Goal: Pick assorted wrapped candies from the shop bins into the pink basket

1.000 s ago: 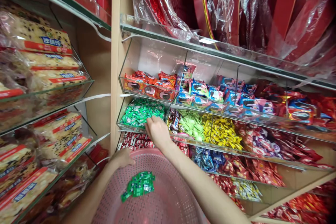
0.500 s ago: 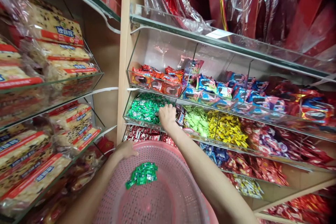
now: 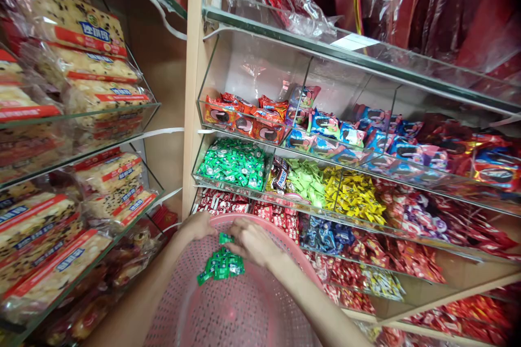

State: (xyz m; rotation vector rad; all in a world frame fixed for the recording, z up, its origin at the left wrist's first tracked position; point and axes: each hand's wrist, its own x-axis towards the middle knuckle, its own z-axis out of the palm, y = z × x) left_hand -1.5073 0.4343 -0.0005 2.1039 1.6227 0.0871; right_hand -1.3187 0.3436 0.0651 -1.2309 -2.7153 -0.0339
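Note:
My left hand [image 3: 198, 225] grips the far rim of a pink perforated basket [image 3: 244, 309] held below the shelves. My right hand [image 3: 252, 241] hovers over the basket's far side with its fingers curled around green wrapped candies, one showing at the fingertips. A small heap of green candies [image 3: 221, 267] lies in the basket just under that hand. The clear bin of the same green candies [image 3: 235, 163] sits on the shelf above the basket.
Clear bins hold orange packets [image 3: 240, 117], blue packets [image 3: 345, 138], light-green [image 3: 307, 180] and yellow candies [image 3: 358, 198]. Red sweets fill the lower shelves [image 3: 386, 260]. Bagged nougat cakes [image 3: 81, 65] stack on the left shelves. A wooden post [image 3: 191, 92] divides the units.
My right hand left the green candy bin and came down to the basket, bringing green candies. The heap in the basket looks slightly larger. The left hand stays on the rim.

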